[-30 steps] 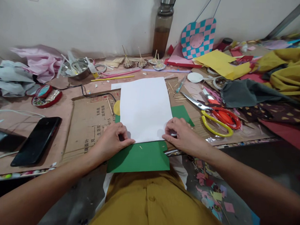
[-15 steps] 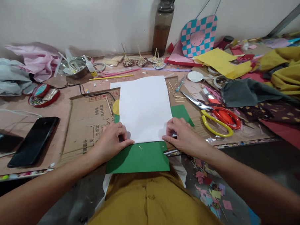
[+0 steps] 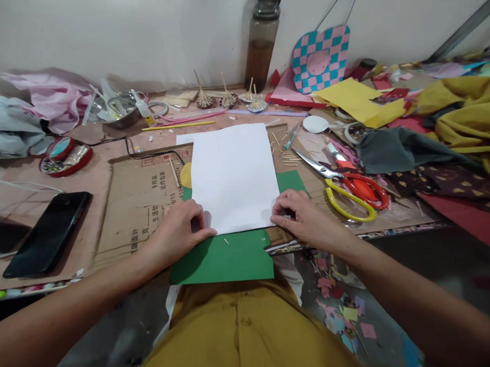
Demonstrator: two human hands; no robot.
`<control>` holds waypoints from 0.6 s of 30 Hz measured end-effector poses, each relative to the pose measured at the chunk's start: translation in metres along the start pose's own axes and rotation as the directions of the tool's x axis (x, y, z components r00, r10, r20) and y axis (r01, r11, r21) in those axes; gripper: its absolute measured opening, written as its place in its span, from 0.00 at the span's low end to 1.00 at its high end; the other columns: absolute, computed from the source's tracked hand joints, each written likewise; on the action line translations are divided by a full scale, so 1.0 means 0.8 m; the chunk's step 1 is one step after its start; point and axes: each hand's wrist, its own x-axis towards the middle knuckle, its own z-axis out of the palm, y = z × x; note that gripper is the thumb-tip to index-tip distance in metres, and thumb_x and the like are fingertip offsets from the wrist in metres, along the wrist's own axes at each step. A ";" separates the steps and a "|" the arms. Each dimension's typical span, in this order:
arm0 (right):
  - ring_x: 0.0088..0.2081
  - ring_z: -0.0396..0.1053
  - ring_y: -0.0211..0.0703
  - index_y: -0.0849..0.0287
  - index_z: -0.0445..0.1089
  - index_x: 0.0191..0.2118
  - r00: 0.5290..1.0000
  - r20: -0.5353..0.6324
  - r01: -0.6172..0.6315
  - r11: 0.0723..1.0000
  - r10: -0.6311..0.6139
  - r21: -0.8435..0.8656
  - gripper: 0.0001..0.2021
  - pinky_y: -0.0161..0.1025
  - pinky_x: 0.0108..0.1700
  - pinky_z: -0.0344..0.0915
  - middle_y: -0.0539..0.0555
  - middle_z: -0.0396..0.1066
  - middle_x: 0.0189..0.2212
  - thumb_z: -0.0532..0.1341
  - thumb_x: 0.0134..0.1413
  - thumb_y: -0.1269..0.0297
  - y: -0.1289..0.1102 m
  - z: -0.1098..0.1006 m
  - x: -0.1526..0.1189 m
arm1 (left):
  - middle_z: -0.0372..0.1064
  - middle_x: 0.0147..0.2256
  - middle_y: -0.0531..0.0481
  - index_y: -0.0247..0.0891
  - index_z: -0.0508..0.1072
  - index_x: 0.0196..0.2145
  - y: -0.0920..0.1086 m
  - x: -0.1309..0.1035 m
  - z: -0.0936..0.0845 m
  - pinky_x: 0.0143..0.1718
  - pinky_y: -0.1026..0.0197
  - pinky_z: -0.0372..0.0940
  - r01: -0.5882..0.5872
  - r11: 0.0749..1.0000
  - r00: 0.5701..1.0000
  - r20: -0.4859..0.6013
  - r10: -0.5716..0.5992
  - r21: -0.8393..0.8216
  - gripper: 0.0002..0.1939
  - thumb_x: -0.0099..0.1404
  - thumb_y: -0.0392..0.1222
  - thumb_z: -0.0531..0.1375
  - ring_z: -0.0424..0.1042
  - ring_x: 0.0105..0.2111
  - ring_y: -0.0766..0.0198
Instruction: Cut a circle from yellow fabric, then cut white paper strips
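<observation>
A sheet of white paper (image 3: 234, 175) lies in front of me, its near edge pinched at both corners. My left hand (image 3: 188, 221) is closed on the near left corner, thumb along the edge. At the near right corner my right hand (image 3: 294, 212) is closed on the paper too, thumb and fingers together. Beneath is green card (image 3: 225, 264), which juts over the table edge toward my lap and shows again at the right. A small stick rests on the green card. Part of a yellow round piece (image 3: 186, 175) peeks out at the paper's left side.
Flattened cardboard (image 3: 124, 200) lies under the work. Scissors (image 3: 338, 182) with red and yellow handles are to the right, a black phone (image 3: 50, 232) to the left. A bottle (image 3: 261, 43), a metal bowl (image 3: 122, 113) and fabric (image 3: 471, 107) stand or lie farther back.
My right hand has slid slightly to the right along the near edge, and that edge now slants up a little to the right. My left hand keeps its grip. The view has shifted slightly.
</observation>
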 end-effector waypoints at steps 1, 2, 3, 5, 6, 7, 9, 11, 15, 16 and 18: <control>0.47 0.66 0.52 0.55 0.75 0.34 1.000 0.000 0.009 1.000 -0.009 0.008 0.04 0.52 0.53 0.60 0.55 0.71 0.40 0.63 0.60 0.64 -0.001 0.000 0.000 | 0.72 0.35 0.49 0.40 0.71 0.29 0.001 -0.002 0.000 0.42 0.54 0.59 -0.008 1.000 1.000 -0.020 0.009 0.014 0.10 0.60 0.45 0.68 0.69 0.38 0.55; 0.47 0.65 0.52 0.54 0.76 0.35 1.000 0.001 0.021 1.000 -0.021 0.016 0.04 0.52 0.54 0.60 0.55 0.71 0.40 0.63 0.60 0.64 -0.001 0.000 -0.001 | 0.74 0.37 0.49 0.40 0.73 0.33 0.003 -0.004 0.000 0.43 0.53 0.59 -0.024 0.999 0.999 -0.042 0.026 0.038 0.08 0.61 0.44 0.68 0.70 0.40 0.54; 0.47 0.65 0.52 0.54 0.76 0.35 1.000 0.003 0.031 0.999 -0.031 0.021 0.05 0.53 0.54 0.60 0.55 0.71 0.40 0.63 0.60 0.64 -0.002 0.000 -0.002 | 0.75 0.39 0.48 0.41 0.74 0.37 0.006 -0.007 0.000 0.45 0.52 0.59 -0.053 0.996 0.997 -0.059 0.057 0.066 0.08 0.62 0.43 0.67 0.70 0.43 0.52; 0.48 0.64 0.52 0.53 0.76 0.35 0.999 0.007 0.046 0.999 -0.046 0.025 0.05 0.54 0.54 0.59 0.55 0.71 0.41 0.63 0.61 0.65 -0.003 0.000 -0.005 | 0.76 0.43 0.47 0.42 0.75 0.44 0.012 -0.012 0.000 0.48 0.50 0.58 -0.143 0.983 0.986 -0.066 0.151 0.119 0.10 0.64 0.41 0.65 0.70 0.48 0.50; 0.48 0.64 0.52 0.53 0.76 0.35 0.999 0.008 0.052 0.998 -0.053 0.023 0.05 0.54 0.54 0.59 0.55 0.71 0.42 0.63 0.61 0.64 -0.003 0.000 -0.006 | 0.77 0.44 0.47 0.43 0.75 0.47 0.016 -0.014 0.000 0.50 0.49 0.58 -0.190 0.972 0.979 -0.052 0.199 0.135 0.12 0.65 0.41 0.65 0.69 0.49 0.49; 0.48 0.64 0.53 0.53 0.76 0.35 0.998 0.007 0.060 0.998 -0.060 0.018 0.05 0.54 0.54 0.60 0.55 0.71 0.42 0.62 0.62 0.64 -0.003 0.001 -0.008 | 0.77 0.45 0.47 0.44 0.76 0.48 0.020 -0.014 0.001 0.50 0.49 0.58 -0.232 0.963 0.971 -0.029 0.238 0.140 0.13 0.66 0.41 0.65 0.69 0.49 0.49; 0.48 0.63 0.53 0.53 0.76 0.34 0.997 0.001 0.076 0.997 -0.076 0.006 0.06 0.54 0.54 0.60 0.56 0.71 0.43 0.63 0.62 0.64 -0.003 0.001 -0.011 | 0.77 0.44 0.46 0.43 0.77 0.47 0.028 -0.012 0.003 0.49 0.49 0.59 -0.284 0.950 0.959 0.025 0.283 0.129 0.12 0.66 0.45 0.65 0.70 0.47 0.50; 0.48 0.63 0.53 0.53 0.76 0.33 0.997 -0.004 0.080 0.997 -0.080 0.006 0.05 0.54 0.54 0.60 0.55 0.71 0.43 0.63 0.62 0.64 -0.002 0.001 -0.013 | 0.77 0.40 0.47 0.43 0.80 0.41 0.034 -0.005 0.007 0.45 0.51 0.60 -0.306 0.947 0.951 0.070 0.301 0.092 0.08 0.66 0.47 0.65 0.71 0.43 0.53; 0.51 0.63 0.53 0.54 0.76 0.31 0.998 0.013 0.061 0.996 -0.062 0.064 0.05 0.55 0.56 0.59 0.55 0.71 0.43 0.66 0.58 0.65 0.001 -0.001 -0.016 | 0.76 0.32 0.49 0.42 0.80 0.31 0.038 0.009 0.012 0.41 0.56 0.61 -0.287 0.958 0.955 0.078 0.287 -0.011 0.09 0.68 0.44 0.63 0.71 0.37 0.57; 0.51 0.63 0.54 0.54 0.76 0.30 0.998 0.022 0.054 0.995 -0.056 0.079 0.05 0.55 0.56 0.59 0.55 0.71 0.43 0.67 0.57 0.65 0.002 -0.002 -0.016 | 0.76 0.31 0.50 0.42 0.80 0.30 0.038 0.011 0.012 0.40 0.57 0.62 -0.268 0.963 0.960 0.079 0.270 -0.031 0.09 0.68 0.44 0.63 0.71 0.36 0.58; 0.52 0.63 0.54 0.55 0.76 0.29 0.999 0.040 0.033 0.995 -0.037 0.095 0.06 0.55 0.56 0.59 0.55 0.71 0.44 0.68 0.56 0.65 0.003 -0.003 -0.016 | 0.75 0.29 0.51 0.41 0.79 0.29 0.039 0.014 0.011 0.39 0.58 0.62 -0.220 0.974 0.970 0.090 0.224 -0.058 0.08 0.66 0.43 0.65 0.71 0.35 0.59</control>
